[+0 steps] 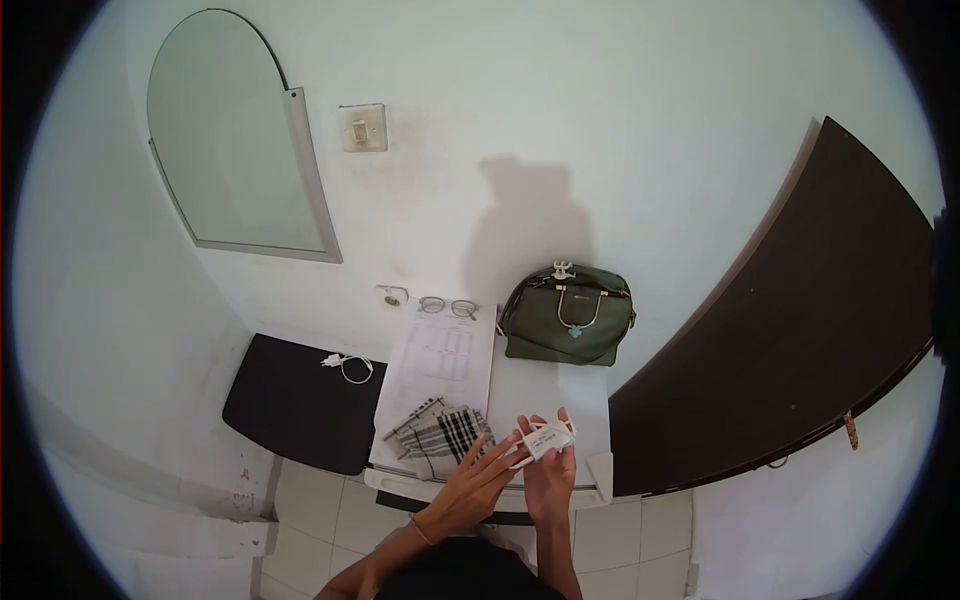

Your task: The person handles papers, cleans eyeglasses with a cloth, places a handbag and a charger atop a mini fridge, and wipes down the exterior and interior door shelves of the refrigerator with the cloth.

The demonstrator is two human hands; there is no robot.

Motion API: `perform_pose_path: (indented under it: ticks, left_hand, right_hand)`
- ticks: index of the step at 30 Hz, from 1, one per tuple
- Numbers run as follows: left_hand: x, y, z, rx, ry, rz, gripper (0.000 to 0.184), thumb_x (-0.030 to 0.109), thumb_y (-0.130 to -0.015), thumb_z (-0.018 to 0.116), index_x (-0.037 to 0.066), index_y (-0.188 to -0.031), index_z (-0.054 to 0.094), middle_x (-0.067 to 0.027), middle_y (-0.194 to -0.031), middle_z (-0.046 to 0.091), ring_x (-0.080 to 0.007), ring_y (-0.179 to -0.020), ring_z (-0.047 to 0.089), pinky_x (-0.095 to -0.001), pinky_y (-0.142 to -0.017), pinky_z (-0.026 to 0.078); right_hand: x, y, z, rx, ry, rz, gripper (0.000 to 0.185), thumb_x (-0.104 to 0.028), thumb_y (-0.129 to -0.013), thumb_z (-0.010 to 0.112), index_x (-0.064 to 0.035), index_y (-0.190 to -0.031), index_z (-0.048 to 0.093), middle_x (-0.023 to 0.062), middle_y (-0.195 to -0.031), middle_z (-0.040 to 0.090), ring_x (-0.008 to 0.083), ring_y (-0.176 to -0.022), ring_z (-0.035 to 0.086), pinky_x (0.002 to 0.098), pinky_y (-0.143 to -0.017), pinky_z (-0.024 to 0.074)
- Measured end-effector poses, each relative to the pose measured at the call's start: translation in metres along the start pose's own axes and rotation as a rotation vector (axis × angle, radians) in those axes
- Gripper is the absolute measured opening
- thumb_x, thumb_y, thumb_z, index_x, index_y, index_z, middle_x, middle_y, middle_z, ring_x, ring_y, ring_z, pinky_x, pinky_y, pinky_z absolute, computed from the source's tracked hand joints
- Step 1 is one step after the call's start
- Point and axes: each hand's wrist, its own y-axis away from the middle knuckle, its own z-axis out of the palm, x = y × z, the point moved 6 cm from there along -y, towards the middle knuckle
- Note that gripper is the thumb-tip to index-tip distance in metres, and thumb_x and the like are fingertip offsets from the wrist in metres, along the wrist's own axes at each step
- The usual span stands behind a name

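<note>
Because the small white thing [548, 441] is held up over the front of the white table [540, 386], it is probably easy to see. The right hand [549, 484] grips it from below. The left hand [478, 492] reaches its side; I cannot tell if those fingers pinch.

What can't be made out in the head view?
Head view:
White labelled item in the right hand: lettering too small.
Printed paper: text too small; part hidden under checked cloth.
Green handbag: contents hidden by its sides.
Dark brown panel: right end cut off by view's edge.
</note>
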Motion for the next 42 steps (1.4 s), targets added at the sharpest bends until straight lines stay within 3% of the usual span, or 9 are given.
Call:
perform_pose_path:
  ticks: [5, 13, 20, 23, 26, 33, 35, 39, 42]
  left_hand:
    - [0.005, -0.006, 0.025, -0.028, 0.003, -0.026, 0.024, 0.006, -0.095, 0.058, 0.0, -0.118, 0.061, -0.012, -0.147, 0.05, -0.0279, -0.146, 0.037, -0.0549, -0.121, 0.024]
    - [0.0, -0.01, 0.047, 0.043, 0.005, -0.138, 0.04, 0.011, -0.095, 0.062, 0.003, -0.134, 0.057, -0.0236, -0.154, 0.035, -0.0406, -0.144, 0.034, -0.0557, -0.117, 0.029]
    - [-0.013, -0.003, 0.09, 0.01, 0.133, -0.266, 0.048, 0.012, -0.095, 0.063, 0.006, -0.142, 0.052, -0.0288, -0.157, 0.023, -0.047, -0.142, 0.034, -0.056, -0.117, 0.029]
    - [-0.02, 0.005, 0.113, -0.026, 0.154, -0.279, 0.05, 0.014, -0.096, 0.062, 0.007, -0.144, 0.05, -0.0292, -0.158, 0.022, -0.0463, -0.143, 0.033, -0.0559, -0.118, 0.028]
    - [-0.023, 0.008, 0.125, -0.06, 0.061, -0.276, 0.048, 0.015, -0.097, 0.06, 0.007, -0.143, 0.051, -0.0289, -0.158, 0.022, -0.0456, -0.143, 0.031, -0.0555, -0.119, 0.026]
    - [-0.023, 0.009, 0.122, -0.035, 0.107, -0.283, 0.042, 0.018, -0.099, 0.056, 0.007, -0.14, 0.054, -0.0275, -0.157, 0.027, -0.0436, -0.143, 0.032, -0.055, -0.121, 0.023]
    - [-0.022, 0.01, 0.121, -0.029, 0.115, -0.284, 0.042, 0.018, -0.099, 0.056, 0.007, -0.14, 0.054, -0.0273, -0.157, 0.027, -0.0433, -0.143, 0.032, -0.0552, -0.121, 0.023]
    - [-0.023, 0.009, 0.12, -0.034, 0.107, -0.289, 0.042, 0.018, -0.1, 0.056, 0.006, -0.14, 0.053, -0.0273, -0.156, 0.028, -0.0431, -0.143, 0.033, -0.054, -0.121, 0.023]
    - [-0.024, 0.01, 0.121, -0.022, 0.118, -0.29, 0.041, 0.02, -0.1, 0.056, 0.007, -0.139, 0.055, -0.0268, -0.157, 0.028, -0.0424, -0.143, 0.034, -0.0552, -0.121, 0.023]
  right_hand:
    - [-0.011, -0.006, -0.018, 0.054, -0.005, 0.02, 0.08, -0.028, -0.096, 0.069, -0.0041, -0.156, 0.022, 0.0172, -0.143, 0.048, 0.0379, -0.141, 0.041, 0.0491, -0.117, 0.0345]
    - [-0.014, -0.02, -0.052, 0.057, -0.017, 0.021, 0.068, -0.016, -0.1, 0.061, -0.0033, -0.155, 0.024, 0.0238, -0.151, 0.041, 0.0329, -0.145, 0.037, 0.0426, -0.121, 0.0334]
    - [-0.008, -0.054, -0.122, 0.067, 0.05, 0.164, 0.06, -0.011, -0.102, 0.056, -0.0049, -0.154, 0.026, 0.0206, -0.147, 0.047, 0.0299, -0.142, 0.043, 0.0396, -0.12, 0.0321]
    - [-0.018, -0.072, -0.142, 0.089, 0.366, 0.132, 0.053, -0.005, -0.102, 0.053, -0.0036, -0.151, 0.033, 0.0167, -0.136, 0.057, 0.0202, -0.12, 0.057, 0.0325, -0.106, 0.0426]
    - [-0.027, -0.088, -0.16, 0.094, 0.405, 0.266, 0.05, -0.005, -0.101, 0.057, 0.0018, -0.146, 0.037, 0.0146, -0.134, 0.056, 0.0259, -0.124, 0.059, 0.0353, -0.106, 0.0467]
    - [-0.027, -0.116, -0.197, 0.171, 0.483, 0.398, 0.053, -0.009, -0.094, 0.068, 0.0078, -0.138, 0.045, 0.0129, -0.119, 0.064, 0.0199, -0.106, 0.064, 0.0314, -0.097, 0.0509]
    - [-0.031, -0.12, -0.202, 0.252, 0.59, 0.344, 0.051, -0.011, -0.09, 0.073, 0.0095, -0.132, 0.05, 0.0117, -0.111, 0.066, 0.0183, -0.099, 0.065, 0.0296, -0.09, 0.0526]
    - [-0.03, -0.129, -0.21, 0.183, 0.66, 0.389, 0.046, -0.011, -0.089, 0.075, 0.0055, -0.128, 0.057, 0.0102, -0.108, 0.068, 0.0169, -0.096, 0.065, 0.0302, -0.089, 0.0521]
    - [-0.037, -0.131, -0.203, 0.211, 0.715, 0.282, 0.036, -0.011, -0.089, 0.074, 0.0062, -0.118, 0.064, 0.0073, -0.099, 0.069, 0.0134, -0.09, 0.064, 0.0266, -0.082, 0.0505]
